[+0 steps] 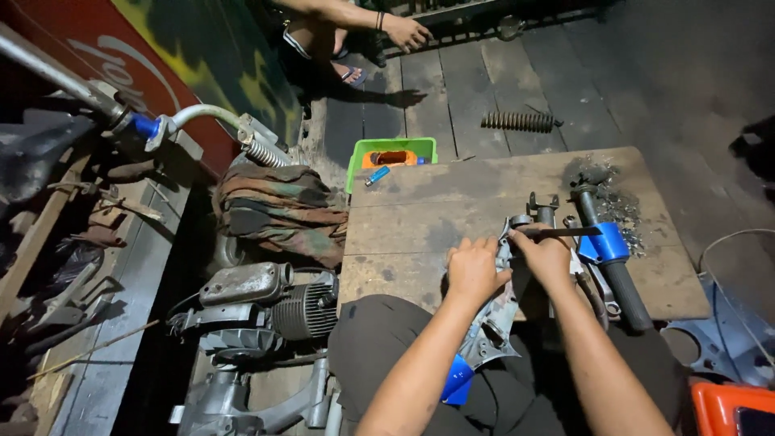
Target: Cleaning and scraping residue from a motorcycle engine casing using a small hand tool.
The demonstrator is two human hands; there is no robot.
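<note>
1. Head view, bottom centre: the person's knees in dark trousers sit against the near edge of a wooden board (452,234) that serves as a work surface.
2. Left hand (475,270) is curled shut over the upper part of a grey metal casting (492,323), pressing it down at the board's near edge.
3. Right hand (550,260) is closed round the handle end of a thin dark blade (565,232), which lies nearly level and points toward the right of the frame.
4. The casting's long axis runs from lower centre, over the lap, up to the board edge, tilted slightly right. It looks dull grey, ribbed and scuffed, with a blue piece (457,379) at its low end.
5. Just right of the hands a black handlebar tube (617,274) with a blue clamp (605,242) lies on the board, running from upper centre to lower right.
6. Open board spreads left of and beyond the hands; the right side is crowded, with small metal bits (626,211) scattered there.
7. Left of the board, an engine (266,311) and a camouflage cloth (278,206) sit on the floor.
8. Beyond the far edge stand a green tray (363,153) and a coil spring (517,121).
9. At top centre, another person's hand (406,32) rests on the floor planks.
</note>
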